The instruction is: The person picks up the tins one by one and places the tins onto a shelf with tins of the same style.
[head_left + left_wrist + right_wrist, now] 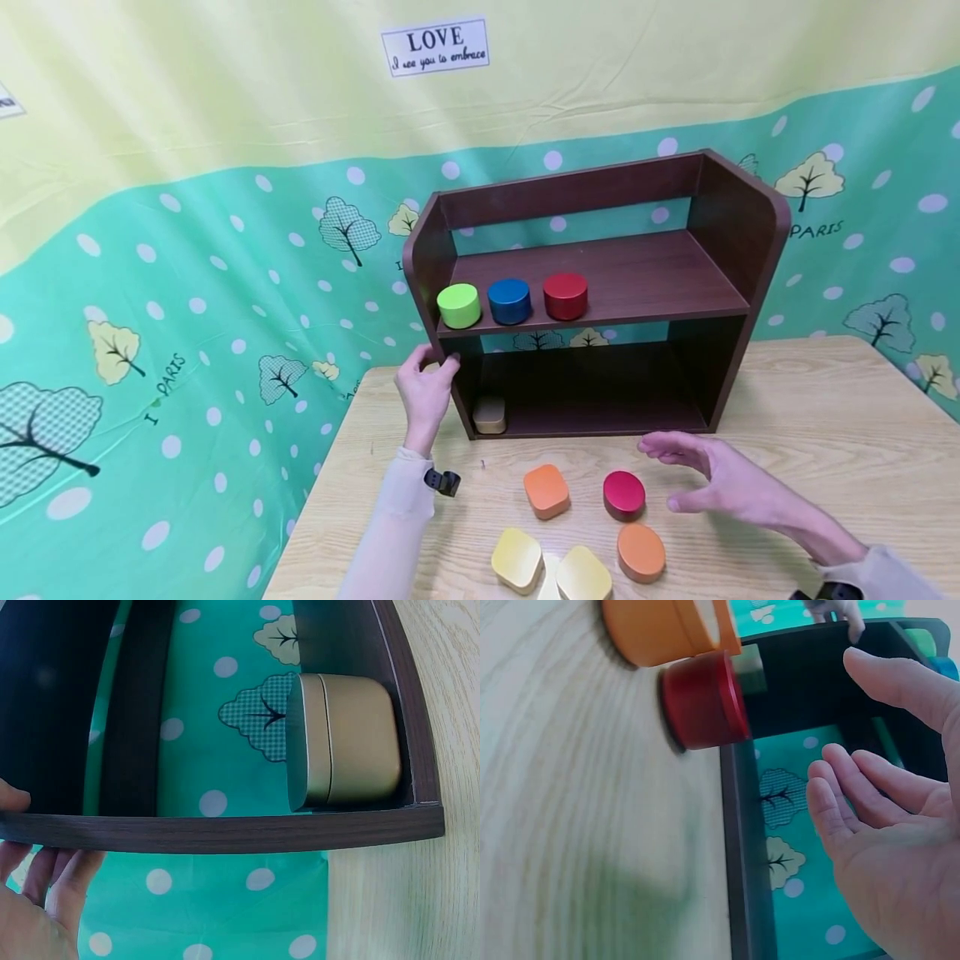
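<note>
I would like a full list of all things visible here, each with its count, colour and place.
Dark brown wooden shelf: 1, on the table, at the back.
Round tins: 3, green, blue, red, upper shelf board, left part.
Gold rounded-square tin: 1, lower compartment, left corner.
Orange rounded-square tin: 1, table.
Red oval tin: 1, table.
Orange oval tin: 1, table.
Yellow rounded-square tins: 2, near edge.
Light wooden table: 1.
Left hand: holds the shelf's left side panel.
Right hand: open, beside the red oval tin.
</note>
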`<state>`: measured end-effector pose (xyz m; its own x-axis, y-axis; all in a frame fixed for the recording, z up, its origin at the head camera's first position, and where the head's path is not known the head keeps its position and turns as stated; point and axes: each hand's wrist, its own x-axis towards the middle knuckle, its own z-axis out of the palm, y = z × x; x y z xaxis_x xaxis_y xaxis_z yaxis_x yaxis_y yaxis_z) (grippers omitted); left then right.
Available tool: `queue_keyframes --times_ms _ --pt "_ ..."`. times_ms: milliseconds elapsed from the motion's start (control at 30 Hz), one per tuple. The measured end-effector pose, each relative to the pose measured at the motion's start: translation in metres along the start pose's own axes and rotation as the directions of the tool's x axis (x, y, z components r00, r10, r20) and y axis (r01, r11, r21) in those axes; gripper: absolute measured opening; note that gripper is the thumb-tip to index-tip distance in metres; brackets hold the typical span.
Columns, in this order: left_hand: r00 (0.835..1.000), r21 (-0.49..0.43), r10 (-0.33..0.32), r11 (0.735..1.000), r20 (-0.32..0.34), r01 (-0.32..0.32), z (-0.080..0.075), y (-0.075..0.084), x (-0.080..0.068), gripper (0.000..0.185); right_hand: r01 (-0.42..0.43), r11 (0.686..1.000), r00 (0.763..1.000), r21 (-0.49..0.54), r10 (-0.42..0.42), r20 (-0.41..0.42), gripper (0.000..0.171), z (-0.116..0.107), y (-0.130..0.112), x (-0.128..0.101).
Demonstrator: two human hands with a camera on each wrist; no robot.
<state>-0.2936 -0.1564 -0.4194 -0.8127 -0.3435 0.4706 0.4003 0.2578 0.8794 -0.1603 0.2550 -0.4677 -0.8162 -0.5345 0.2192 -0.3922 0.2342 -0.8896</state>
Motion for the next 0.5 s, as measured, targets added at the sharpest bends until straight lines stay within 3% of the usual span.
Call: queue_keyframes --times_ms 500 --pt "1.000 0.002 -0.007 1.000 0.012 0.007 -0.001 -0.002 0.000 0.009 -0.052 0.999 0.996 0.013 0.051 0.071 0.077 0.009 0.016 0.000"
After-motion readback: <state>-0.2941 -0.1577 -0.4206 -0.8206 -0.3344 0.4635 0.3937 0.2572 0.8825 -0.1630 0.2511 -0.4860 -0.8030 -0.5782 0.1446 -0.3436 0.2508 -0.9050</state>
